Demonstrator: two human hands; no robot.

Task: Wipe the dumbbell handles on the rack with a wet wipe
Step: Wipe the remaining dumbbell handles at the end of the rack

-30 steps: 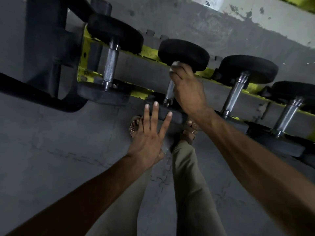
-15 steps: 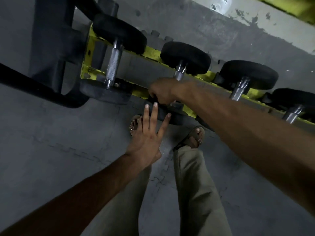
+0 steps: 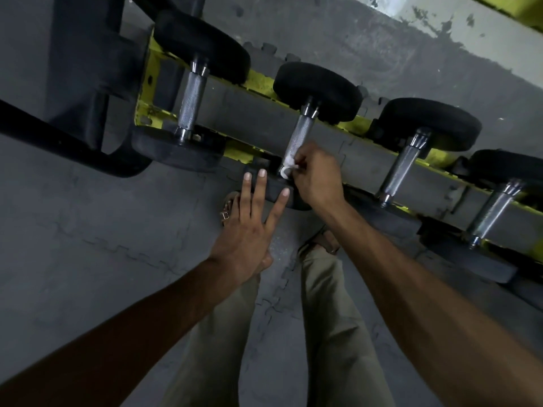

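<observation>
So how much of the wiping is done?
Hard to say what's finished: the leftmost handle shows no sign either way. In hand: the right hand pinches the white wipe against the near end of the second handle, the left hand open beside it. Left: likely the third handle and fourth handle, untouched.

We see a yellow rack [image 3: 260, 83] low over the grey floor mats [image 3: 88, 230], with four black-headed dumbbells lying across its rails. Our right hand [image 3: 318, 174] pinches the wet wipe [image 3: 289, 167] on the second dumbbell [image 3: 302, 133]. Left of that grip lies the first dumbbell [image 3: 191, 107]. Right of it lie the third dumbbell [image 3: 402, 168] and the fourth dumbbell [image 3: 493, 210], all apart.
</observation>
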